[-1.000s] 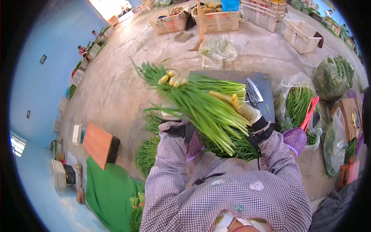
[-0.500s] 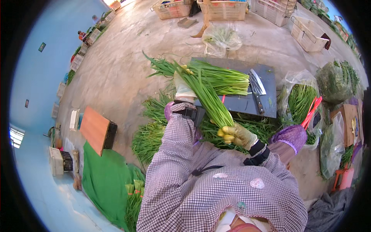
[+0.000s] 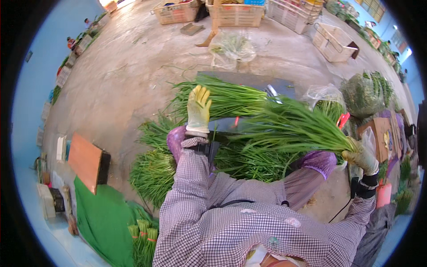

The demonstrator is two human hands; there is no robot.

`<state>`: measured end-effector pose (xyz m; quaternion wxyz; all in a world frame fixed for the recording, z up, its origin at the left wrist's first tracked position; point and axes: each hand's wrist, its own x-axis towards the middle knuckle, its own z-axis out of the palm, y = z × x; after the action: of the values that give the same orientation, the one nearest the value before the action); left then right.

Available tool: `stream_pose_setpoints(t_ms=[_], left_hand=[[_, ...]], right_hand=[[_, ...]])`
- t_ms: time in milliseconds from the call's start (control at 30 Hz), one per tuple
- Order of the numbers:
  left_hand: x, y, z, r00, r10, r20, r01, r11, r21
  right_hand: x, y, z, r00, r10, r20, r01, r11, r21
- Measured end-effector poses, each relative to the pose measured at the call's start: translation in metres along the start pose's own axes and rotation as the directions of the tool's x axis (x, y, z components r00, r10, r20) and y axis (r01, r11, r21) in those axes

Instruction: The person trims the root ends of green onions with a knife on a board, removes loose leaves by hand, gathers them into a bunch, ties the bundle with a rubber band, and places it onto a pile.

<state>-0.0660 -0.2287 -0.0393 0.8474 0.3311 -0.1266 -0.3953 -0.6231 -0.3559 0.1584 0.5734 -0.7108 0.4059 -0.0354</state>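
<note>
My left hand (image 3: 199, 107), in a yellow-palmed glove, is raised with its fingers stretched out and holds nothing. It is beside the left end of a pile of garlic chives (image 3: 235, 97) on a dark board (image 3: 284, 84). Out to the right, my gloved right hand (image 3: 362, 158) grips a bunch of garlic chives (image 3: 307, 127) by its end at the right. The leaves fan out leftward over the board and hide part of it. A knife blade (image 3: 272, 92) shows behind them; its handle is hidden.
More loose greens (image 3: 155, 167) lie on the floor around my purple-covered legs. Bagged greens (image 3: 364, 93) stand at the right. Tied bunches (image 3: 144, 238) rest by a green cloth (image 3: 102, 218) at the lower left. Plastic crates (image 3: 235, 15) line the far floor.
My right hand has swung the chives far to the right, and the bunch now lies more level. The left hand has come off the bunch and opened. The view has shifted somewhat.
</note>
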Motion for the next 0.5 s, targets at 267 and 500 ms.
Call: stream_pose_setpoints(t_ms=[267,500], left_hand=[[-0.068,-0.085,0.031,0.988,0.062,-0.141,-0.014,0.949,0.314],[-0.141,-0.16,0.13,0.446,-0.659,0.605,0.733,0.657,0.175]], right_hand=[[0.017,0.065,-0.035,0.786,-0.329,-0.524,-0.242,0.615,-0.75],[0.083,0.067,0.102,0.557,-0.511,-0.655,-0.542,0.373,-0.753]])
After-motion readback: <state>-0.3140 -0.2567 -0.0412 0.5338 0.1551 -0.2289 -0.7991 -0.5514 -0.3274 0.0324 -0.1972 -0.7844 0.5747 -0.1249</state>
